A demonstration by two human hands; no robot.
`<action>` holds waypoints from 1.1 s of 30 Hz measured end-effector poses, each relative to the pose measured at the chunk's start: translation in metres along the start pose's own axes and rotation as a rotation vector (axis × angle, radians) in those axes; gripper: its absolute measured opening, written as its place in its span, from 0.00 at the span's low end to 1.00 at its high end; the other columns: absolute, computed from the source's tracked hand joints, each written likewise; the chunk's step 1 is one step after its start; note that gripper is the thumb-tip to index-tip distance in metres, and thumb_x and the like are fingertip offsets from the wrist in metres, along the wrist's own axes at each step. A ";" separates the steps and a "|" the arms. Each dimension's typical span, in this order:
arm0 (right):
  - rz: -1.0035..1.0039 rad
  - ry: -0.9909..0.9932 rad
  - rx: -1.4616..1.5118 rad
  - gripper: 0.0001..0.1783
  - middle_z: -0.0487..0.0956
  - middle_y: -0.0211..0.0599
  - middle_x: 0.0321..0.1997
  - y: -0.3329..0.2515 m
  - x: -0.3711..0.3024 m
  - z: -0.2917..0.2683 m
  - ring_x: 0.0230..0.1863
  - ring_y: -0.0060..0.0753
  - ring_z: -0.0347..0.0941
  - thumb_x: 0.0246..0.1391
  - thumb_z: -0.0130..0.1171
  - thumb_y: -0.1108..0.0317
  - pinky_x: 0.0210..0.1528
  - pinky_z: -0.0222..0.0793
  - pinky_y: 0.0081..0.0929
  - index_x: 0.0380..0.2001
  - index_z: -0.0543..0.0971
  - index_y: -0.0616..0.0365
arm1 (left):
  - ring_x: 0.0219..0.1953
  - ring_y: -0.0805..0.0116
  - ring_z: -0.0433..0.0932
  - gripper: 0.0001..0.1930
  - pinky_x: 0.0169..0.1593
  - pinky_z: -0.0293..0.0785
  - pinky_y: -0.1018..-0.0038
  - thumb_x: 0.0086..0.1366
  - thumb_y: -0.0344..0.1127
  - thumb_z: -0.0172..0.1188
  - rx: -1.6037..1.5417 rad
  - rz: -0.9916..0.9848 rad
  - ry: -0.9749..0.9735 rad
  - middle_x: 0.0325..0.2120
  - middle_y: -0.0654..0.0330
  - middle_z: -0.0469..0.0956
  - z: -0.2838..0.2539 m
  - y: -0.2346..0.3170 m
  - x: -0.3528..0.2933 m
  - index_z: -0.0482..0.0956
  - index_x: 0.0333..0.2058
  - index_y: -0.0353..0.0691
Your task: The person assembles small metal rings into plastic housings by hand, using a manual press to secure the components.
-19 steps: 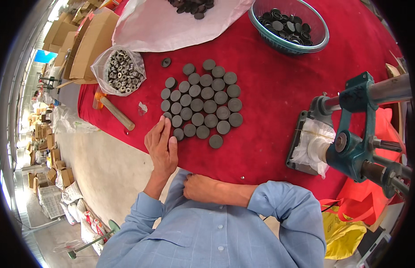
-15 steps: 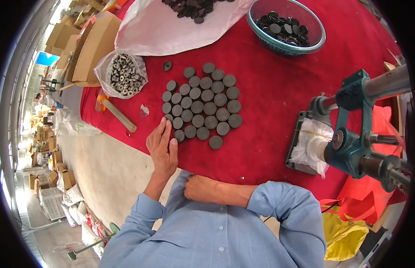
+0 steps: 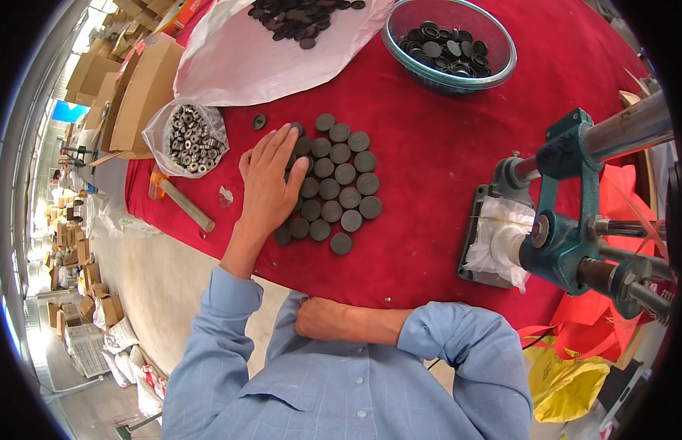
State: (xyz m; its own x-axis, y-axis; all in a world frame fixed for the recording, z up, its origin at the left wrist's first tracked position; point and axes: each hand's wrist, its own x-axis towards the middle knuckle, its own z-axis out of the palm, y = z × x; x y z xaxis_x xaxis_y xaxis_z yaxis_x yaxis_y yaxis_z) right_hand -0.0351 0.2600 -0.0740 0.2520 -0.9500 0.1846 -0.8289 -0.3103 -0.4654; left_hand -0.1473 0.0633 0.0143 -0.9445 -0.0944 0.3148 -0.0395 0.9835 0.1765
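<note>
My left hand (image 3: 271, 172) lies flat over the left side of a group of dark grey round discs (image 3: 327, 189) on the red cloth (image 3: 436, 191). Its fingers are stretched out and point away from me, and several discs are hidden under or behind it. No disc is gripped. One dark cap (image 3: 259, 122) lies apart, just beyond the fingertips. My right hand (image 3: 319, 320) rests low in front of my body, beside the table's near edge. It is bent inward, and its fingers are out of sight.
A clear bag of metal rings (image 3: 196, 139) and a hammer (image 3: 187, 204) lie left. Behind are a white sheet (image 3: 231, 77) with dark pieces and a bowl (image 3: 449, 82) of black caps. At right stands a green press (image 3: 557, 242); cardboard boxes (image 3: 146, 95) are far left.
My left hand has moved forward from the near left edge of the discs onto their far left side, covering several. My right hand stays in place. The whole view has shifted slightly.
</note>
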 end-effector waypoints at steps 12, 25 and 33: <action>0.000 0.029 0.004 0.11 0.87 0.46 0.32 -0.001 0.002 0.005 0.36 0.45 0.84 0.54 0.62 0.63 0.40 0.77 0.41 0.25 0.88 0.55 | 0.81 0.51 0.56 0.33 0.79 0.46 0.39 0.80 0.52 0.56 0.005 -0.063 -0.152 0.78 0.52 0.62 0.009 -0.003 0.001 0.67 0.75 0.39; -0.002 0.017 -0.011 0.11 0.87 0.45 0.33 -0.002 0.000 0.001 0.36 0.44 0.83 0.54 0.61 0.63 0.39 0.77 0.41 0.26 0.89 0.54 | 0.82 0.54 0.55 0.34 0.81 0.43 0.42 0.80 0.57 0.53 -0.007 0.099 -0.244 0.79 0.58 0.62 0.001 0.048 -0.011 0.67 0.76 0.44; -0.004 -0.006 -0.051 0.09 0.87 0.41 0.32 -0.002 -0.002 -0.006 0.37 0.43 0.84 0.54 0.63 0.63 0.40 0.76 0.40 0.27 0.89 0.51 | 0.79 0.55 0.61 0.30 0.79 0.46 0.40 0.79 0.54 0.56 0.038 0.131 -0.215 0.75 0.60 0.69 0.012 0.053 -0.010 0.73 0.72 0.44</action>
State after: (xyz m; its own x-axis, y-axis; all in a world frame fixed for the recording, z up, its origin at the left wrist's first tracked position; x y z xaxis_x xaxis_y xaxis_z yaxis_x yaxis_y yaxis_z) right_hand -0.0372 0.2628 -0.0678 0.2583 -0.9490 0.1807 -0.8523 -0.3120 -0.4199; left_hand -0.1439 0.1184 0.0091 -0.9899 0.0654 0.1259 0.0795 0.9906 0.1109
